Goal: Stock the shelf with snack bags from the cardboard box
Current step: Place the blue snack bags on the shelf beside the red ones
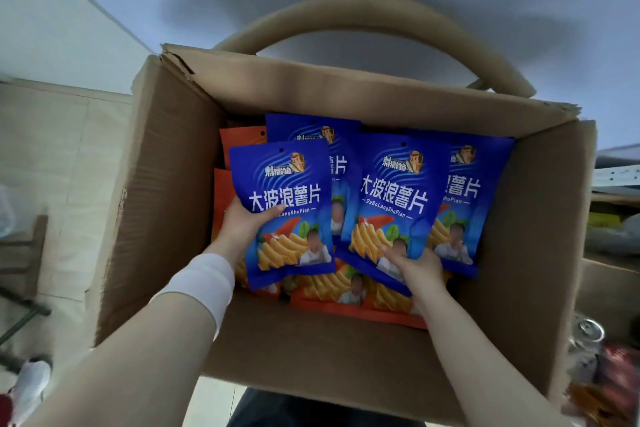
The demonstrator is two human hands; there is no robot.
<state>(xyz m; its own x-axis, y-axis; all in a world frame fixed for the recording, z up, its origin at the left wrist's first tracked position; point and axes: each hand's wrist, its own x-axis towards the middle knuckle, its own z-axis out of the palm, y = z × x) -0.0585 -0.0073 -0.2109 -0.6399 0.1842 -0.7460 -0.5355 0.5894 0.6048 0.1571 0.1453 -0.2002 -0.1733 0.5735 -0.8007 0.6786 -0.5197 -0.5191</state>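
An open cardboard box fills the middle of the head view. Inside lie blue snack bags and, under them, orange snack bags. My left hand grips the left edge of one blue bag, thumb across its front, and holds it upright. My right hand pinches the bottom of a second blue bag, also lifted upright. Two more blue bags, one behind each held bag, overlap them. No shelf shows in this view.
The box's far flap curls up behind it against a pale wall. Tiled floor lies to the left, with a white shoe at the lower left. Cans and other packets crowd the lower right beside the box.
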